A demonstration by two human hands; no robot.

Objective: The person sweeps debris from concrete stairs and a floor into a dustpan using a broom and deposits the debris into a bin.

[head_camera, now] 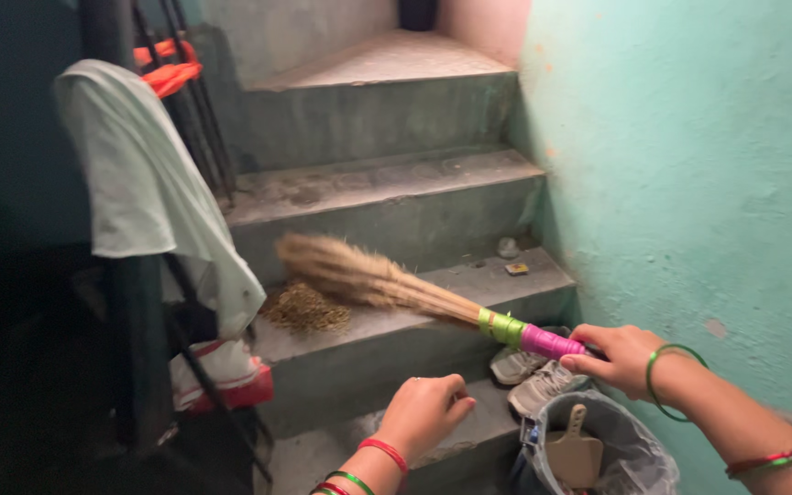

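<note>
Fingers of the right hand (618,357) wrap tight around the pink-taped handle of the broom (387,280), whose straw head lies across a step (469,284) just beside a dirt pile (304,307). Left hand (423,412) hovers lower, fingers curled loosely inward, holding nothing. Shoes (529,374) sit on the step below the handle. Beneath the right wrist stands a bin (639,449) with a dustpan (575,451) inside. Pale cloth (153,188) hangs over the railing (130,348) at left.
</note>
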